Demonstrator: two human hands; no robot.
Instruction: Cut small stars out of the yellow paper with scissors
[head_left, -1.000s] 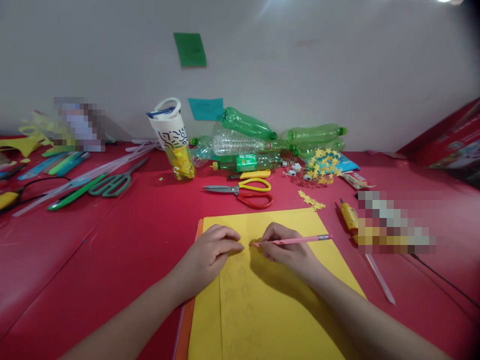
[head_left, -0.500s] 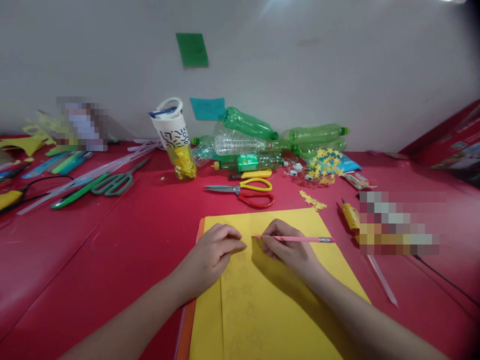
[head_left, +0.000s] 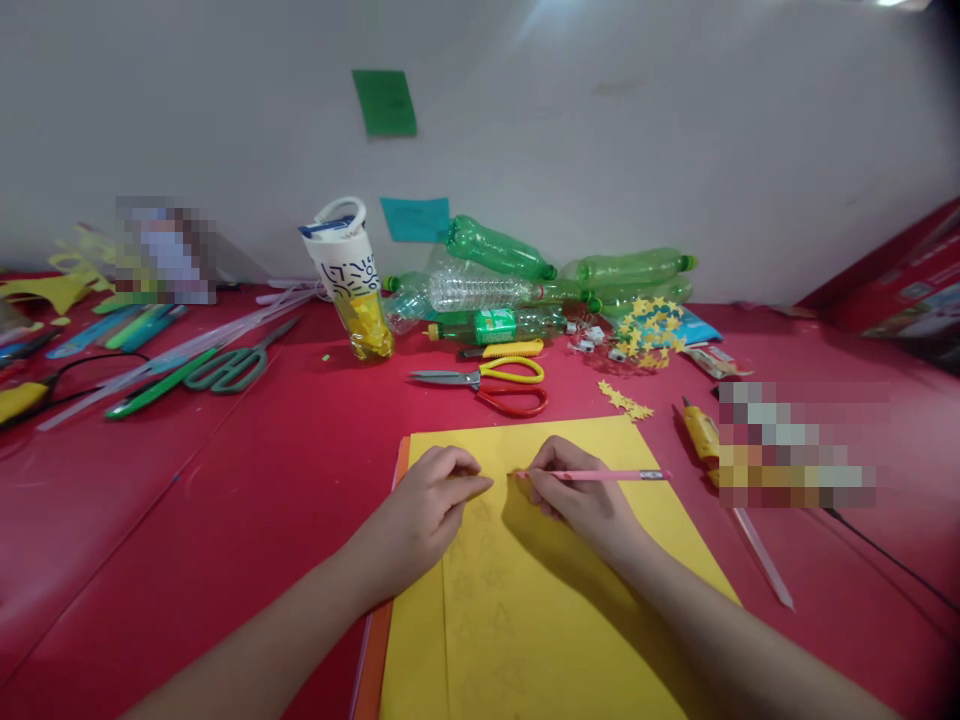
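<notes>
Yellow paper (head_left: 570, 620) lies on the red table, with several pencilled stars in columns down its left half. My right hand (head_left: 581, 495) grips a pink pencil (head_left: 611, 475) between thumb and fingers. The pencil lies almost level, its tip pointing left and close to the sheet; contact with the paper is hard to make out. My left hand (head_left: 431, 505) rests on the upper left of the sheet, fingers stretched toward the pencil tip and holding nothing. Orange sheets (head_left: 373, 650) show under the paper's left edge.
Beyond the paper lie scissors (head_left: 480, 378), a yellow cutter (head_left: 514, 349), green plastic bottles (head_left: 499, 248) and small yellow stars (head_left: 626, 400). A yellow glue gun (head_left: 701, 432) with a cord is at right. Green-handled scissors (head_left: 232, 370) and a patterned cup (head_left: 349, 275) stand leftward.
The pencil tip has shifted very slightly to the right along with my right hand. My left hand stays in nearly the same place.
</notes>
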